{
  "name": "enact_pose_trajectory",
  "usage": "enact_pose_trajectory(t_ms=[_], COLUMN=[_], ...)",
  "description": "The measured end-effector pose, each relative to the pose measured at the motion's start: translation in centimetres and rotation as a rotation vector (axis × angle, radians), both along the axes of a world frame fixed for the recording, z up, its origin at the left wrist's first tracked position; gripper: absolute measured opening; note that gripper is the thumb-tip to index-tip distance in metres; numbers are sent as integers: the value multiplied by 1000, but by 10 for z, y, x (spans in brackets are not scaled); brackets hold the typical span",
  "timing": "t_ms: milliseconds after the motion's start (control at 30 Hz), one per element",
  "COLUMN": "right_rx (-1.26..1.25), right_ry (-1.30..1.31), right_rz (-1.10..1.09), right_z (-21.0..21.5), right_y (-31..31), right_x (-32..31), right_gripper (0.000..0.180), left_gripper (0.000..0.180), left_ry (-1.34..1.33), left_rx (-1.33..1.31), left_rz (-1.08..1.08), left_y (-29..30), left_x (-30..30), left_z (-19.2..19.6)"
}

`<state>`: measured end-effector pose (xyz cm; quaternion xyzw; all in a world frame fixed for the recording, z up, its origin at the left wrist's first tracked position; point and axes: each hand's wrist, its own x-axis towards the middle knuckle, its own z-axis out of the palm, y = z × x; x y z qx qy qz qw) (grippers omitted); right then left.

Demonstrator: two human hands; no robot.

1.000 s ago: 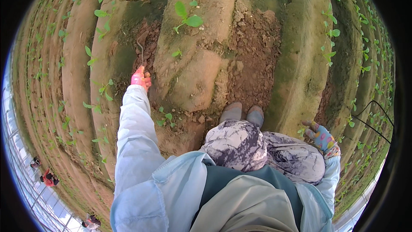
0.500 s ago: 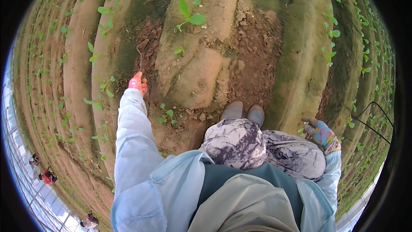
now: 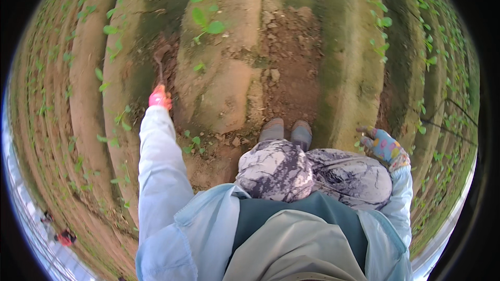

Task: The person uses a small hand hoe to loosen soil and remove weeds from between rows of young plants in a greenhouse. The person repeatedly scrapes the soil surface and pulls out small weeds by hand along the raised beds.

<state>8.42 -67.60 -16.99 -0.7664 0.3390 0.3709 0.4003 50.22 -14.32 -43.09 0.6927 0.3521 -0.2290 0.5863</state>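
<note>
My left hand (image 3: pixel 160 98), in a pink-red glove, is closed around the handle of a small hand hoe (image 3: pixel 159 67). The hoe's thin bent neck reaches away from me, and its head is at the loose reddish soil (image 3: pixel 167 54) of the left furrow. My right hand (image 3: pixel 384 145) wears a spotted, light-blue glove and hovers beside my right knee, over the edge of the right-hand bed. Its fingers point left, somewhat apart, with nothing visible in them. A small seedling (image 3: pixel 194 143) grows near my left forearm.
My shoes (image 3: pixel 285 131) stand in a dug furrow between raised beds. Larger leafy seedlings (image 3: pixel 208 21) grow on the bed ahead, and a row of seedlings (image 3: pixel 384 22) lines the right bed. Dark thin lines (image 3: pixel 449 120) cross at the far right. Another person (image 3: pixel 65 237) is distant at lower left.
The view has shifted, so the beds and plants ahead appear farther left. The hoe's head now shows more broadly in the left furrow; my left hand keeps its hold. My right hand stays by the knee.
</note>
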Motion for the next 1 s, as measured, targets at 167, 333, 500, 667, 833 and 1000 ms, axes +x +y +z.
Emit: enact_pose_trajectory(t_ms=[167, 333, 500, 667, 833, 1000], right_rx=[3, -61, -50, -63, -74, -69], right_ry=[-65, -58, -129, -109, -129, -456], right_rz=[62, 103, 122, 281, 389, 291], right_z=[9, 20, 34, 45, 60, 69], right_y=[2, 11, 18, 22, 31, 55], right_x=[1, 8, 18, 35, 47, 64], right_gripper=[43, 45, 46, 46, 47, 46], left_gripper=[36, 40, 41, 39, 59, 73], left_ry=[-271, -530, -666, -481, -795, -769], left_rx=[0, 179, -6, 2, 13, -103], left_rz=[-121, -203, -523, -856, -1331, -1526], left_y=[1, -9, -64, -150, -234, -302], left_x=[-25, -48, -109, -162, -183, -201], left_z=[43, 120, 186, 194, 228, 285])
